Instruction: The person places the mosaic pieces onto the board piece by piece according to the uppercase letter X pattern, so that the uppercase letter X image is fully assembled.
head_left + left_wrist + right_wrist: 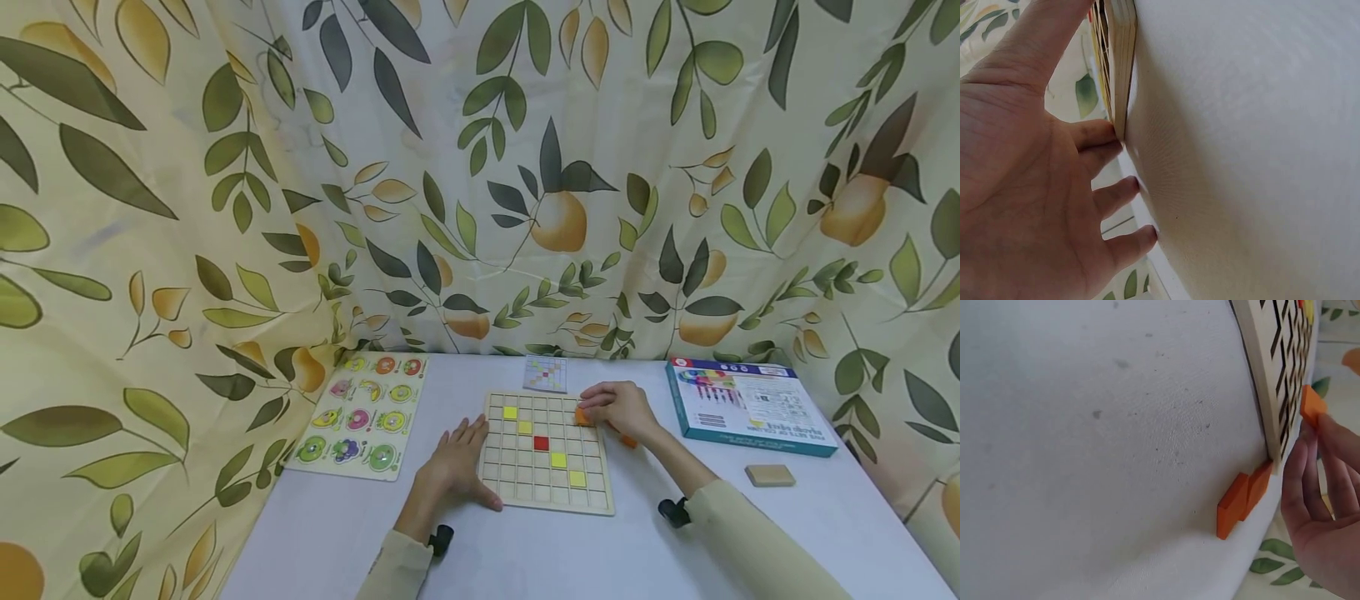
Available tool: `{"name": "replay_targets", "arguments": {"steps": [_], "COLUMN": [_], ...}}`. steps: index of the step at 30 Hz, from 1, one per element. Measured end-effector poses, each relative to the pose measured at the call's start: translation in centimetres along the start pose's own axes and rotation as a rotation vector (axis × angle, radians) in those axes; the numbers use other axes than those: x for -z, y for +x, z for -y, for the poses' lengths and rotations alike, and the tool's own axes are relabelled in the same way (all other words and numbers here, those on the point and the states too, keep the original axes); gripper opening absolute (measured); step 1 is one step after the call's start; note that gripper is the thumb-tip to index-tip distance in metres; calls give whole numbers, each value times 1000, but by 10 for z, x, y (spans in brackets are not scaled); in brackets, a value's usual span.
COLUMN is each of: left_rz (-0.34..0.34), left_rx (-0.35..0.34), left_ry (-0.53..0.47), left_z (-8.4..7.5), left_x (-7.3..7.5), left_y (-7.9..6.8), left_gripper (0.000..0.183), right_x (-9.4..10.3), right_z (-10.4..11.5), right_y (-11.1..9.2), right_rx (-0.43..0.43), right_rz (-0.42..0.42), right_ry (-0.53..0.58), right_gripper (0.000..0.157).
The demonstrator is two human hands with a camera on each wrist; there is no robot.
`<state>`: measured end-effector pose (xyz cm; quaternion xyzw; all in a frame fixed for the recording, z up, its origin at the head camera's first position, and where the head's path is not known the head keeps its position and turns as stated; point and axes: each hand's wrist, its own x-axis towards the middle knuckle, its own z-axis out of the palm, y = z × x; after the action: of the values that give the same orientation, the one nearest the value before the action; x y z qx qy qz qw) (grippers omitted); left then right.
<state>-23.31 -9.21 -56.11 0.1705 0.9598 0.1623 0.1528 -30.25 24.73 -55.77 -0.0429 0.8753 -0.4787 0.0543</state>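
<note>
A wooden grid board [501, 468] lies on the table with several yellow tiles [558, 460] and one red tile [541, 443] set along a diagonal. My left hand [454, 463] rests at its left side, fingers spread, the thumb by the near left corner and fingertips [1129, 185] on the tabletop. Over the board's far right corner, my right hand [619, 408] pinches an orange tile [1311, 406] between thumb and fingers. Two more orange tiles [1233, 506] lie on the table beside the board's right edge, partly hidden by the right hand in the head view.
A small pattern card [545, 373] lies behind the board. To the left is a fruit picture board [358, 417]. A flat printed box [750, 407] stands at the right, with a tan block [770, 476] in front of it. A leafy curtain [480, 183] hangs behind the table.
</note>
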Motion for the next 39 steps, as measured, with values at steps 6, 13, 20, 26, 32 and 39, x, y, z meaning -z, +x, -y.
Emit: {"name": "replay_targets", "arguments": {"steps": [6, 13, 20, 26, 32, 39], "left_rz": [4, 3, 1, 2, 9, 8], "left_rx": [6, 6, 8, 10, 16, 13], "left_ry": [-1, 0, 10, 23, 29, 35], "left_z": [1, -1, 0, -1, -3, -1], "left_x": [0, 0, 0, 1, 2, 1], "left_y": [0, 1, 1, 0, -1, -1], "left_gripper": [141, 142, 142, 144, 144, 144], "right_x": [-10, -18, -22, -14, 5, 17], "right_z": [2, 6, 8, 5, -5, -15], "right_y": [9, 10, 6, 2, -4, -9], "right_rx": [23, 23, 20, 89, 93, 17], "right_rz": [-6, -14, -26, -71, -139, -132], "right_ry": [-36, -86, -94, -147, -200, -293], "right_gripper": [26, 19, 18, 19, 14, 27]}}
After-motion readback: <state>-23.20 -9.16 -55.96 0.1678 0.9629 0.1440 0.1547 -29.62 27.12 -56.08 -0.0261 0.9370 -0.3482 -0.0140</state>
